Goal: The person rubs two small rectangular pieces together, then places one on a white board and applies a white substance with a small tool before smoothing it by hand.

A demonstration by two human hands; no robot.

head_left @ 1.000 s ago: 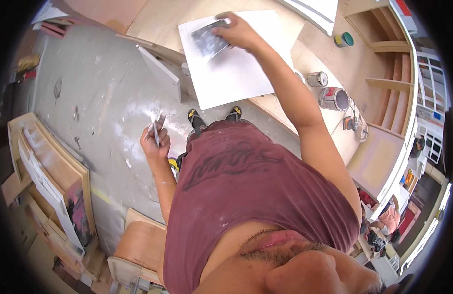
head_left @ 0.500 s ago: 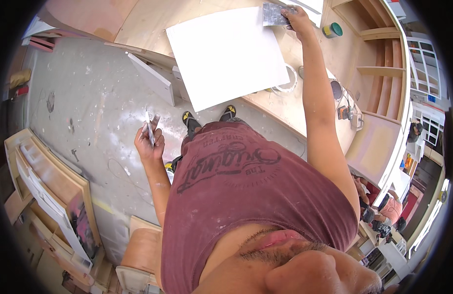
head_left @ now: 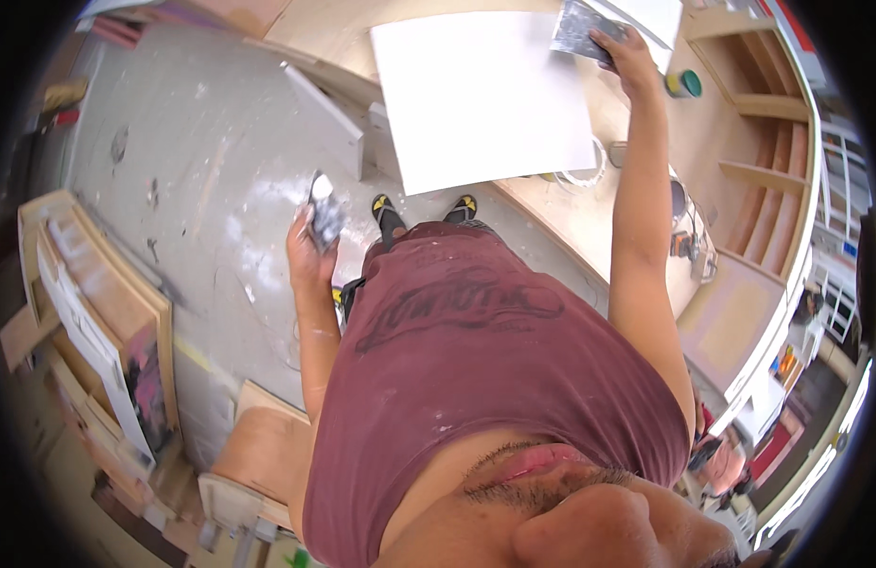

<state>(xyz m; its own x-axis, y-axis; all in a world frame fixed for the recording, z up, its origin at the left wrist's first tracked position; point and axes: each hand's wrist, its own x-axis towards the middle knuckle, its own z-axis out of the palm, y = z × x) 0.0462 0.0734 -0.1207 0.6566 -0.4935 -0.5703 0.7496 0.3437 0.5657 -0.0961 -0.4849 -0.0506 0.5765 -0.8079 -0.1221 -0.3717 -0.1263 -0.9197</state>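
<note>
By the white panel (head_left: 485, 104), right fingers (head_left: 606, 39) pinch a grey scraper (head_left: 574, 28); left fingers (head_left: 303, 225) clasp a white-smeared scraper (head_left: 326, 216).

This is a workshop, seemingly one where wooden furniture is built and finished. White dust and spatters mark the grey floor (head_left: 201, 123). Bare wooden shelves (head_left: 762, 174) stand at the right, and boards (head_left: 125, 293) are crowded together at the left. A white panel (head_left: 485, 104) lies on the pale wooden surface (head_left: 561, 204), with a green-topped can (head_left: 684, 83) and an orange-and-grey tool (head_left: 682, 244) farther right. Another person (head_left: 725, 469) shows in the background.
</note>
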